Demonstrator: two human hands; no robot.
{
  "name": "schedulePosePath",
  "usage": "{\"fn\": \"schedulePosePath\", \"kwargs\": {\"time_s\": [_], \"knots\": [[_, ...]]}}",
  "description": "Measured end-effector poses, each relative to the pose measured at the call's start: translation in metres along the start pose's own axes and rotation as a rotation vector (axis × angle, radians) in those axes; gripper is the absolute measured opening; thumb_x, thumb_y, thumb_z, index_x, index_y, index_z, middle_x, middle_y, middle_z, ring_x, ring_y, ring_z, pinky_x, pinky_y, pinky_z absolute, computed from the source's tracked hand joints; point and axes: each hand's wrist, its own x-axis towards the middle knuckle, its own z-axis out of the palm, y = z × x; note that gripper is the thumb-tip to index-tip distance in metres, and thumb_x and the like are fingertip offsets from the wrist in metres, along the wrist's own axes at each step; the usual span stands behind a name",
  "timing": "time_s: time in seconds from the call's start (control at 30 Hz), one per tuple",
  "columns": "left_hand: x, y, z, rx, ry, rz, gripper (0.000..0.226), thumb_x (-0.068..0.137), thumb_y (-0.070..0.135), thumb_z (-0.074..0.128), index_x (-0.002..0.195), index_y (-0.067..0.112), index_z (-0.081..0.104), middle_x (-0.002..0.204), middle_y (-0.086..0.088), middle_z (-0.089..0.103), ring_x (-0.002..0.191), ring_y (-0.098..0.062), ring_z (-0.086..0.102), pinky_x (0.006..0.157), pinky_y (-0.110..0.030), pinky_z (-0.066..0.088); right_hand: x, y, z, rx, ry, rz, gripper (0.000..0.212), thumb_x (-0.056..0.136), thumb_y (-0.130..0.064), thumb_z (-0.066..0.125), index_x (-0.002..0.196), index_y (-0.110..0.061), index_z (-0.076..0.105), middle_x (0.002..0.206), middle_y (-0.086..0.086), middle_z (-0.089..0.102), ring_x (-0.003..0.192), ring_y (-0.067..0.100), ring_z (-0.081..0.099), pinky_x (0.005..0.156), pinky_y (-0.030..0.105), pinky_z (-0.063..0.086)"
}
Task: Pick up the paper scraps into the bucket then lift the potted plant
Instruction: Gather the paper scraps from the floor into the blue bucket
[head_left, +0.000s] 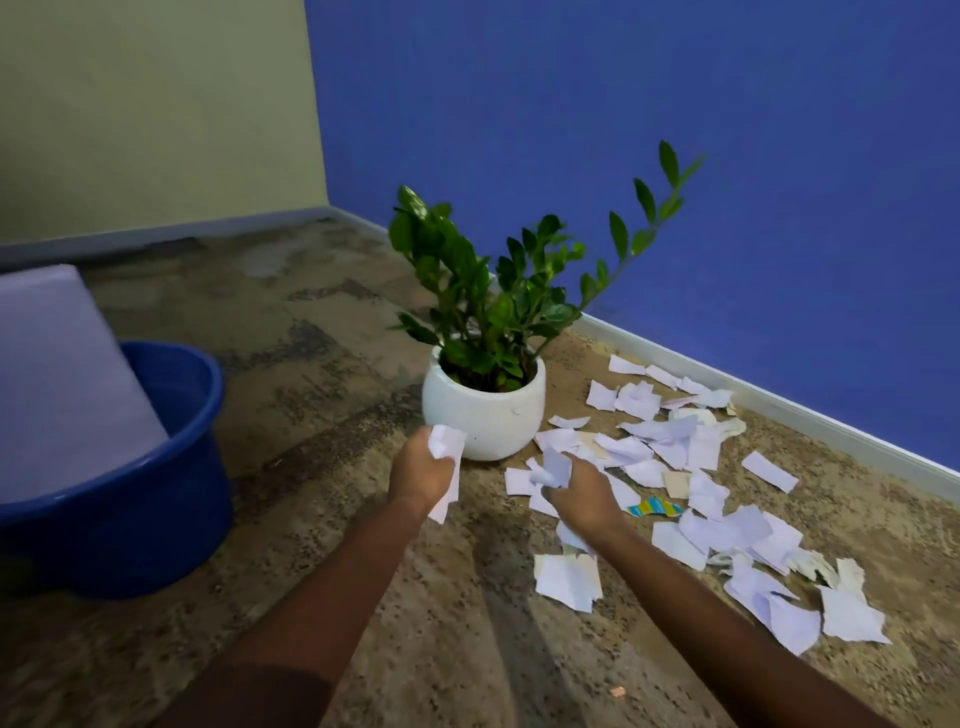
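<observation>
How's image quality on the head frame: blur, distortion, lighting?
Head view: dim, flat, bluish light, no glare; faint arm shadows on the carpet; the wall corner leans from wide-angle distortion; left hand, right hand and the scraps they grip look slightly smeared; the plant is sharper.

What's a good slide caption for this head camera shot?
The left hand and right hand each grip paper scraps before the white potted plant; blue bucket at left, more scraps on the floor.
</observation>
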Motion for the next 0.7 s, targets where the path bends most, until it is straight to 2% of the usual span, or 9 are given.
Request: {"fn": "schedulePosePath", "kwargs": {"time_s": [0.1, 0.17, 0.27, 0.37, 0.43, 0.5, 0.6, 0.63, 0.7], "knots": [[0.008, 0.013, -0.034, -0.004, 0.062, 0.069, 0.041, 0.092, 0.004, 0.052, 0.132, 0.001, 0.047, 0.133, -0.02, 0.054, 0.122, -0.034, 0.052, 0.102, -0.039, 0.043, -0.006, -0.049, 0.006, 0.069, -0.034, -0.087, 0.034, 0.09, -0.005, 0.053, 0.119, 0.011, 0.053, 0.121, 0.03, 0.059, 0.109, 0.042, 0.055, 0.071, 0.032, 0.04], [0.012, 0.02, -0.059, 0.006, 0.127, 0.121, 0.041, 0.092, 0.005, 0.052, 0.132, 0.0, 0.047, 0.134, -0.019, 0.054, 0.123, -0.033, 0.052, 0.102, -0.036, 0.042, -0.008, -0.084, 0.017, 0.096, -0.071, -0.136, 0.033, 0.09, -0.011, 0.055, 0.122, -0.001, 0.055, 0.122, 0.018, 0.061, 0.108, 0.033, 0.055, 0.073, 0.025, 0.04], [0.016, 0.025, -0.094, -0.031, 0.233, 0.166, 0.045, 0.093, 0.006, 0.052, 0.137, 0.002, 0.043, 0.138, -0.017, 0.051, 0.126, -0.033, 0.049, 0.104, -0.036, 0.04, -0.012, -0.135, 0.04, 0.162, -0.115, -0.191, 0.015, 0.09, -0.014, 0.055, 0.104, -0.009, 0.06, 0.104, 0.009, 0.064, 0.093, 0.023, 0.052, 0.063, 0.014, 0.042], [0.021, 0.026, -0.132, -0.058, 0.374, 0.176, 0.043, 0.092, 0.007, 0.05, 0.135, 0.005, 0.045, 0.135, -0.018, 0.054, 0.123, -0.034, 0.052, 0.1, -0.038, 0.043, -0.015, -0.183, 0.071, 0.259, -0.194, -0.23, 0.037, 0.086, -0.016, 0.059, 0.122, -0.007, 0.058, 0.12, 0.012, 0.062, 0.1, 0.024, 0.057, 0.065, 0.024, 0.047], [0.026, 0.025, -0.159, -0.071, 0.485, 0.181, 0.041, 0.092, 0.007, 0.049, 0.133, 0.004, 0.046, 0.132, -0.019, 0.055, 0.121, -0.035, 0.053, 0.097, -0.038, 0.044, -0.015, -0.213, 0.093, 0.306, -0.219, -0.254, 0.038, 0.085, -0.016, 0.06, 0.122, -0.006, 0.059, 0.108, 0.007, 0.061, 0.096, 0.021, 0.057, 0.062, 0.024, 0.043], [0.031, 0.022, -0.185, -0.088, 0.609, 0.155, 0.039, 0.093, 0.01, 0.049, 0.132, 0.004, 0.047, 0.133, -0.019, 0.055, 0.122, -0.034, 0.052, 0.097, -0.037, 0.043, -0.015, -0.241, 0.116, 0.341, -0.214, -0.291, 0.04, 0.084, -0.015, 0.062, 0.122, -0.002, 0.057, 0.102, 0.007, 0.057, 0.095, 0.02, 0.055, 0.073, 0.029, 0.045], [0.038, 0.009, -0.221, -0.087, 0.765, 0.103, 0.036, 0.093, 0.011, 0.05, 0.128, 0.005, 0.049, 0.131, -0.019, 0.054, 0.122, -0.034, 0.052, 0.098, -0.038, 0.042, -0.018, -0.279, 0.153, 0.483, -0.257, -0.323, 0.05, 0.085, -0.013, 0.061, 0.133, -0.007, 0.049, 0.113, 0.006, 0.057, 0.107, 0.018, 0.054, 0.088, 0.035, 0.047], [0.04, 0.002, -0.231, -0.084, 0.797, 0.097, 0.035, 0.092, 0.012, 0.051, 0.127, 0.005, 0.049, 0.13, -0.019, 0.054, 0.121, -0.034, 0.052, 0.098, -0.039, 0.042, -0.02, -0.289, 0.165, 0.494, -0.257, -0.33, 0.05, 0.086, -0.015, 0.06, 0.134, -0.008, 0.049, 0.114, 0.007, 0.058, 0.108, 0.018, 0.054, 0.089, 0.034, 0.046], [0.043, -0.013, -0.247, -0.083, 0.837, 0.075, 0.035, 0.09, 0.011, 0.053, 0.124, 0.005, 0.05, 0.129, -0.019, 0.054, 0.119, -0.036, 0.053, 0.096, -0.041, 0.043, -0.022, -0.305, 0.184, 0.472, -0.253, -0.335, 0.042, 0.087, -0.017, 0.059, 0.127, -0.006, 0.054, 0.113, 0.012, 0.061, 0.102, 0.02, 0.056, 0.077, 0.028, 0.041]]}}
